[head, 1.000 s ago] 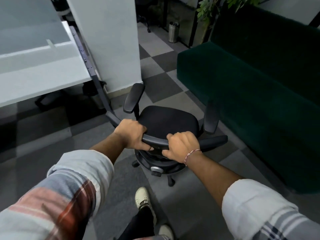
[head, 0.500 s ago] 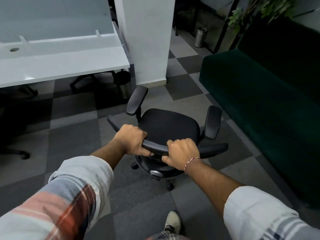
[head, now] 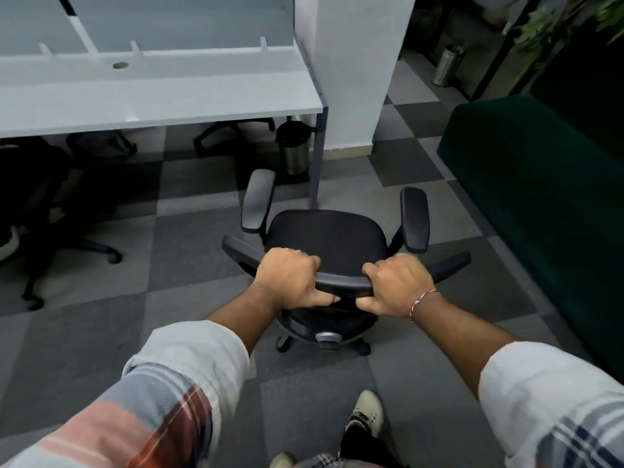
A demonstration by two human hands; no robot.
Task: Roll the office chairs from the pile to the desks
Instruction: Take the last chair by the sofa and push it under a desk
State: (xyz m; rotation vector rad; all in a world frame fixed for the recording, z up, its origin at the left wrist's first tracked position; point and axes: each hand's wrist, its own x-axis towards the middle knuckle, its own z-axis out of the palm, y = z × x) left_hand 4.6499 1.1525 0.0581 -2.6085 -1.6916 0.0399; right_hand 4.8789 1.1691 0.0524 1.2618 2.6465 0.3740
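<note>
I am looking down at both hands, apart and each clamping the top rail (head: 342, 282) of the black office chair (head: 327, 238). The left hand (head: 290, 278) is curling over it left of centre and the right hand (head: 398, 285) right of centre, with a short bare stretch of rail showing between them. The fingers are wrapping over the far side, so I am seeing mostly knuckles, with the thumbs tucked beneath.

The seat is sitting just beyond the hands, its 2 armrests (head: 258, 201) rising on either side. The backrest face is hiding under the hands and forearms. Of the base I am making out only 2 castors (head: 283, 343) below the hands.

Beyond and left of the hands, the white tabletop (head: 162, 99) is running off the left edge, its 1 visible leg (head: 319, 153) standing just ahead of the chair. Under it a dark bin (head: 293, 146) is sitting in shadow, hard to read. Far left of the left hand, a second chair (head: 33, 197) is getting cut by the edge. Right of the right hand, a green sofa (head: 540, 197) is also running out of view.
</note>
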